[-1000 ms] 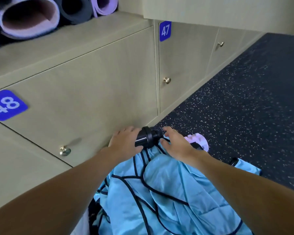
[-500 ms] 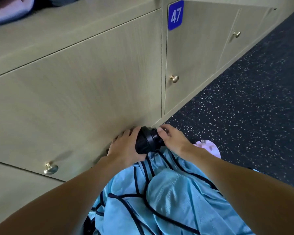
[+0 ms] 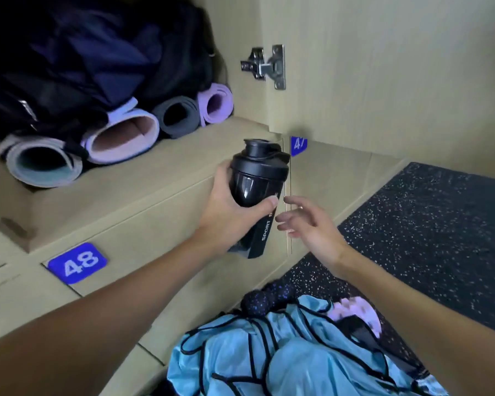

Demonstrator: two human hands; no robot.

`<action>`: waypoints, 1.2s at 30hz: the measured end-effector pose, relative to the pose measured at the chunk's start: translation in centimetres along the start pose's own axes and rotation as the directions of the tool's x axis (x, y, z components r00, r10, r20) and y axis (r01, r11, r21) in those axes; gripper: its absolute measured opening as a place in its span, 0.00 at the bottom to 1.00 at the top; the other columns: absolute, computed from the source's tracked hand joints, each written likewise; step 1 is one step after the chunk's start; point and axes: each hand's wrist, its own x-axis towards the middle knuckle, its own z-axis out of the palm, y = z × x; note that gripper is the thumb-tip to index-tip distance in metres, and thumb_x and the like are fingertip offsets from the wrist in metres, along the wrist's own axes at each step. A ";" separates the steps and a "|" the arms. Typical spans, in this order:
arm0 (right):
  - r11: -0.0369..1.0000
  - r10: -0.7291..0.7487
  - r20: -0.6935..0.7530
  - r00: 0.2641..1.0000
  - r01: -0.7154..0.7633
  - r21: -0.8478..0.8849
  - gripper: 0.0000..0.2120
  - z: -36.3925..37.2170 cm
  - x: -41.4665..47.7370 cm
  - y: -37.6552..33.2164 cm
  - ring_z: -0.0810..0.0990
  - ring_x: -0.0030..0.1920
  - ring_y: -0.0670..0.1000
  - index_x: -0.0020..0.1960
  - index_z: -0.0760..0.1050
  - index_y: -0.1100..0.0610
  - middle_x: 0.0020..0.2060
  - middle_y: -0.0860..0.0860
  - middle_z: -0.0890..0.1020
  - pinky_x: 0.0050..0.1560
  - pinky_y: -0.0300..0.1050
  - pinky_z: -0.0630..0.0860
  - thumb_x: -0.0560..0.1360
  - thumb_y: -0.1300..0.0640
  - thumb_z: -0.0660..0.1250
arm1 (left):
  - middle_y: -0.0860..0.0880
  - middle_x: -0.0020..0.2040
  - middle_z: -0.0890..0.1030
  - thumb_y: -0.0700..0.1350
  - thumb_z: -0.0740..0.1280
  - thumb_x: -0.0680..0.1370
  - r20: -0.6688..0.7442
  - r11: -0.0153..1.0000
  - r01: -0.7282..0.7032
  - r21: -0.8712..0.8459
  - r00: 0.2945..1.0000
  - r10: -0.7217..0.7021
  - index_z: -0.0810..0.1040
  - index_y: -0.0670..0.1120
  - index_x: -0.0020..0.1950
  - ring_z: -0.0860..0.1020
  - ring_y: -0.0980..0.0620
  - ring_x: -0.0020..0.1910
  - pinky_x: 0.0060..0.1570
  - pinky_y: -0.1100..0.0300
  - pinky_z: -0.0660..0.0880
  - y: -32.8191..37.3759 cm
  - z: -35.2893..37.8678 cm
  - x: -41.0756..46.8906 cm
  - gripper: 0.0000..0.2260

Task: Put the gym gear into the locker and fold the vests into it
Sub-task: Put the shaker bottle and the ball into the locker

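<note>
From my remote seat, the biggest thing I see is the bank of pale wood lockers, with one open locker at the upper left and its door swung out on the right. A dark speckled floor runs along the right side. At the bottom lies a heap of light blue vests with black piping, on the floor against the locker fronts.

A dark bag fills the back of the open locker. In front of it four rolled mats lie side by side: a pale one, a pink-lined one, a grey one and a purple one.

A black shaker bottle is held upright, slightly tilted, in the air just below the locker's front edge. The left hand grips its body, thumb across the front. I read "SPORT" in white down its side, but the next word is partly covered. The right hand is just beside the bottle, fingers spread and relaxed, holding nothing.

A dark speckled ball roller touches the top edge of the vests, and a pink item lies half under them.

Blue plates read "48" and "47", the latter partly cut off. A metal hinge sits on the door.
</note>
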 end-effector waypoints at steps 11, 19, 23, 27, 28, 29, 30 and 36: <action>0.921 -0.374 0.061 0.925 0.379 -0.094 0.45 4.8 3.7 -12.6 0.77 0.50 0.28 0.73 0.52 0.40 0.55 0.35 0.76 0.45 0.25 0.74 0.70 0.62 0.77 | 0.60 0.61 0.75 0.45 0.73 0.76 -0.201 0.965 -0.182 -0.187 0.969 0.144 0.57 0.49 0.75 0.75 0.74 0.53 0.50 0.76 0.73 6.4 -6.4 5.1 0.33; 0.861 -0.475 -0.043 0.879 0.455 -0.227 0.48 6.6 8.5 -12.3 0.73 0.64 0.38 0.78 0.49 0.41 0.66 0.37 0.73 0.60 0.28 0.69 0.70 0.59 0.75 | 0.54 0.63 0.80 0.39 0.74 0.75 -0.185 0.954 -0.194 -0.229 0.971 0.153 0.61 0.51 0.75 0.79 0.60 0.60 0.60 0.62 0.77 3.8 -7.7 9.1 0.33; 0.860 -0.452 -0.096 0.887 0.405 -0.309 0.47 7.0 10.9 -11.3 0.73 0.60 0.39 0.78 0.44 0.41 0.67 0.41 0.73 0.53 0.29 0.69 0.72 0.57 0.72 | 0.55 0.62 0.80 0.38 0.74 0.74 -0.195 0.971 -0.154 -0.182 0.974 0.118 0.63 0.53 0.75 0.79 0.59 0.61 0.66 0.54 0.74 1.6 -6.3 10.8 0.34; 0.835 -0.452 -0.180 0.873 0.343 -0.430 0.44 7.1 13.0 -9.9 0.75 0.63 0.50 0.78 0.45 0.45 0.67 0.47 0.75 0.58 0.50 0.74 0.74 0.53 0.71 | 0.59 0.57 0.79 0.38 0.72 0.76 -0.202 0.983 -0.085 -0.165 0.978 0.051 0.64 0.52 0.75 0.80 0.56 0.59 0.67 0.52 0.73 0.5 -5.2 12.1 0.31; 0.829 -0.454 -0.204 0.867 0.328 -0.452 0.43 7.1 13.4 -9.7 0.76 0.63 0.52 0.78 0.46 0.45 0.66 0.49 0.76 0.58 0.53 0.75 0.74 0.52 0.70 | 0.59 0.56 0.78 0.37 0.71 0.77 -0.204 0.985 -0.069 -0.158 0.978 0.036 0.65 0.50 0.75 0.79 0.57 0.59 0.67 0.52 0.73 0.4 -4.9 12.4 0.29; 0.823 -0.458 -0.223 0.861 0.315 -0.473 0.42 7.2 13.9 -9.5 0.77 0.62 0.53 0.78 0.46 0.46 0.65 0.49 0.77 0.57 0.54 0.76 0.75 0.52 0.70 | 0.59 0.56 0.78 0.37 0.70 0.77 -0.204 0.988 -0.058 -0.142 0.979 0.029 0.65 0.49 0.74 0.79 0.60 0.58 0.68 0.53 0.72 0.3 -4.7 12.6 0.28; 0.816 -0.459 -0.235 0.857 0.302 -0.494 0.41 7.2 14.3 -9.4 0.78 0.61 0.54 0.78 0.47 0.46 0.64 0.49 0.78 0.56 0.55 0.76 0.75 0.51 0.69 | 0.58 0.57 0.78 0.37 0.70 0.77 -0.205 0.991 -0.051 -0.127 0.978 0.024 0.65 0.48 0.75 0.78 0.62 0.58 0.68 0.53 0.72 0.2 -4.6 12.7 0.28; 0.778 -0.428 -0.291 0.855 0.186 -0.600 0.26 6.6 16.5 -9.1 0.79 0.57 0.59 0.71 0.64 0.51 0.58 0.52 0.80 0.53 0.55 0.76 0.76 0.46 0.66 | 0.63 0.59 0.78 0.37 0.66 0.79 -0.148 0.993 -0.050 -0.103 0.988 0.034 0.63 0.51 0.78 0.79 0.63 0.58 0.66 0.61 0.72 0.5 -4.4 13.0 0.29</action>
